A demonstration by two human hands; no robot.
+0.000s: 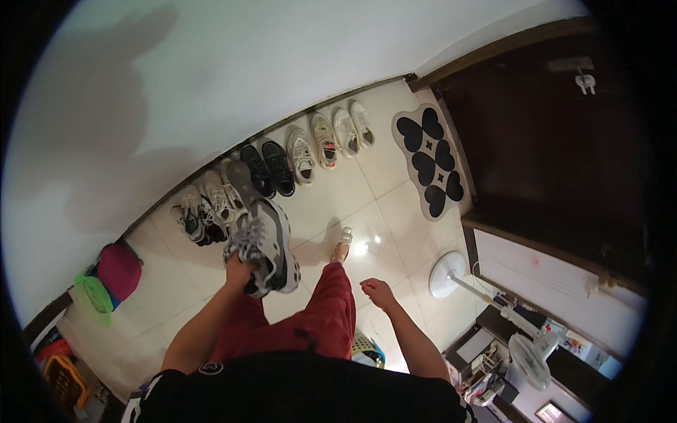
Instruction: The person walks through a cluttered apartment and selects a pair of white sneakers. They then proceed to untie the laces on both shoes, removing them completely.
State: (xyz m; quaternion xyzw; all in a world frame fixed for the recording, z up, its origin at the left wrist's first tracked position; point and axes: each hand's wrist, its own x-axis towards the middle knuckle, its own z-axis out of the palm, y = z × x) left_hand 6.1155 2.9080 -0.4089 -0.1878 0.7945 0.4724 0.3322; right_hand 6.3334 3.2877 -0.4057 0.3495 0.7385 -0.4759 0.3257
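Observation:
My left hand (241, 272) grips grey-and-white sneakers (270, 248) with laces, held up in front of my left leg; they look like a pair pressed together. A grey sole-shaped piece (240, 177) shows just beyond them; whether it belongs to them I cannot tell. Past the held sneakers, a row of shoes stands along the wall, with black shoes (277, 166) near the middle and white sneakers (301, 156) beside them. My right hand (376, 292) hangs over the floor to the right of my leg, its fingers loosely bent and nothing visible in them.
A doormat with black heart shapes (431, 161) lies before a dark door (545, 137). At right stands a pedestal fan (447, 275). Magenta (120, 270) and green (94, 296) items sit by the wall at left. A perforated basket (367, 349) is partly hidden behind me.

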